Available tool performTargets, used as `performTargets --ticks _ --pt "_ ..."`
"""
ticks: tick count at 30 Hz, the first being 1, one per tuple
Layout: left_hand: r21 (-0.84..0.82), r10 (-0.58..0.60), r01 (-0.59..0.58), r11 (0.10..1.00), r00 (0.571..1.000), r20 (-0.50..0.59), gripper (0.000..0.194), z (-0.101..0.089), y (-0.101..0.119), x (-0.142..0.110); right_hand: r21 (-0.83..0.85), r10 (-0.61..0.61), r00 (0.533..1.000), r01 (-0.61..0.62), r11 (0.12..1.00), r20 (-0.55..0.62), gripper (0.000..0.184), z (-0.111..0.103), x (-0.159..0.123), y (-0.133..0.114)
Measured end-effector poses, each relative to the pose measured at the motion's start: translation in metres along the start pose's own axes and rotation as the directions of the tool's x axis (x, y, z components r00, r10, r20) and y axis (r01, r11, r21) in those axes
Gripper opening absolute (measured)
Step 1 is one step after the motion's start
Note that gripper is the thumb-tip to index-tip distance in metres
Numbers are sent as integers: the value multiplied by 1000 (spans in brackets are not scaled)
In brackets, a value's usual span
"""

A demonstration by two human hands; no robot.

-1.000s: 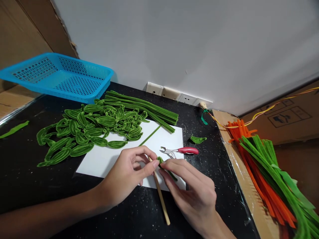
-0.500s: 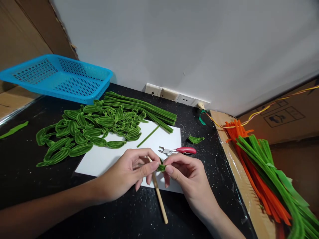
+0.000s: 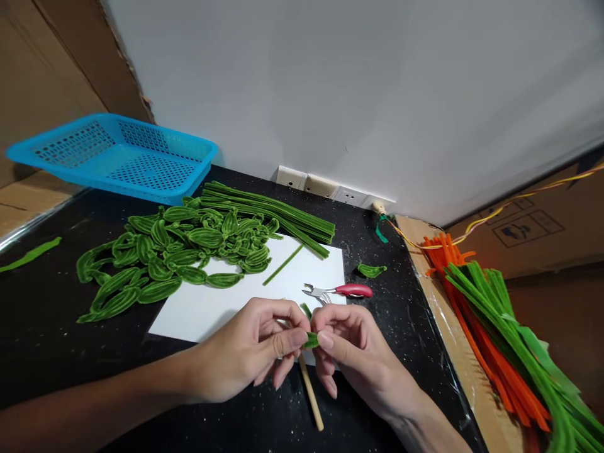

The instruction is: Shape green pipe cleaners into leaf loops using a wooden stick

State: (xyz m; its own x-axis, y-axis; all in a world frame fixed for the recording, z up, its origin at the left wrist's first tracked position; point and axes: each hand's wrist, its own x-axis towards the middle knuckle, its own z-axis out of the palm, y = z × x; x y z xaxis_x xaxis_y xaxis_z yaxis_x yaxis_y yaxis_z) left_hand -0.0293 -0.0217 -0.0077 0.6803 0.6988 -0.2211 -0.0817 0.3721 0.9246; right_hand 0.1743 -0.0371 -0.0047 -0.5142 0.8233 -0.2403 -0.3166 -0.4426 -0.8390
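Observation:
Between my two hands is a small green pipe-cleaner leaf [image 3: 311,340], partly covered by the fingertips. My left hand [image 3: 264,346] pinches its left end between thumb and index finger. The right end is pinched by my right hand [image 3: 361,352]. Beneath the hands a thin wooden stick [image 3: 311,396] lies across the near edge of a white sheet [image 3: 189,321]. Just beyond the right hand rest red-handled nippers [image 3: 352,290], jaws pointing left. A single green pipe cleaner [image 3: 283,264] lies on the sheet.
Many finished green leaves [image 3: 179,251] are heaped at left, beside a bundle of green pipe cleaners [image 3: 274,211]. A blue basket [image 3: 212,154] stands behind. One leaf [image 3: 372,270] lies right of the sheet. Orange [image 3: 476,327] and green bundles [image 3: 509,321] lie on cardboard at right, near a cable [image 3: 500,204].
The view has shifted slightly, so the scene sits a little lower. Both hands still pinch the small leaf, which now shows turned more level between the fingertips.

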Motion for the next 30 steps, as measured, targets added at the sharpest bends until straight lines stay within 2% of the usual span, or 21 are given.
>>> performTargets --ticks 3,6,9,13,17,19,20,21,22,23,25,27,28,30 --pt "62 40 -39 997 999 -10 41 -1 -1 0 8 17 1000 -17 1000 -4 23 -1 -1 2" --pt "49 70 -68 996 997 -26 42 -1 -1 0 59 22 1000 -23 998 8 22 0 -2 5" --pt "-47 92 -92 995 996 0 45 1 2 -1 129 28 999 -30 991 23 25 5 -3 8" --pt "-179 136 -126 976 990 40 49 5 4 0 147 -27 999 33 989 -42 33 13 -3 12" --pt "-213 134 -129 969 991 12 54 4 1 4 75 -37 997 42 996 -62 40 12 -2 14" --pt "-228 86 -84 970 996 0 54 4 0 5 -44 -69 993 65 997 -93 40 9 -2 12" --pt "-241 55 -55 969 998 -5 53 4 -1 5 -156 -118 986 99 983 -117 38 7 -3 9" --pt "-255 27 -29 967 1000 -10 53 5 -2 5 -298 -199 970 150 943 -140 33 6 -4 7" --pt "-268 6 -10 963 1000 -15 53 5 -2 5 -456 -308 941 213 864 -144 28 4 -5 4" --pt "-279 -8 2 960 1000 -19 53 6 -3 5 -609 -428 897 278 743 -113 21 3 -6 1" --pt "-297 -22 14 955 999 -24 52 7 -3 4 -817 -616 787 379 434 38 10 2 -8 -2" --pt "-332 -28 15 943 999 -37 49 9 -2 4 -894 -689 698 415 168 194 12 0 -9 -1" --pt "-350 -34 19 937 999 -37 47 9 -1 4 -910 -700 670 409 70 247 16 0 -8 1" --pt "-379 -53 41 924 998 -21 42 10 2 3 -924 -710 632 375 -70 310 23 -1 -7 4"
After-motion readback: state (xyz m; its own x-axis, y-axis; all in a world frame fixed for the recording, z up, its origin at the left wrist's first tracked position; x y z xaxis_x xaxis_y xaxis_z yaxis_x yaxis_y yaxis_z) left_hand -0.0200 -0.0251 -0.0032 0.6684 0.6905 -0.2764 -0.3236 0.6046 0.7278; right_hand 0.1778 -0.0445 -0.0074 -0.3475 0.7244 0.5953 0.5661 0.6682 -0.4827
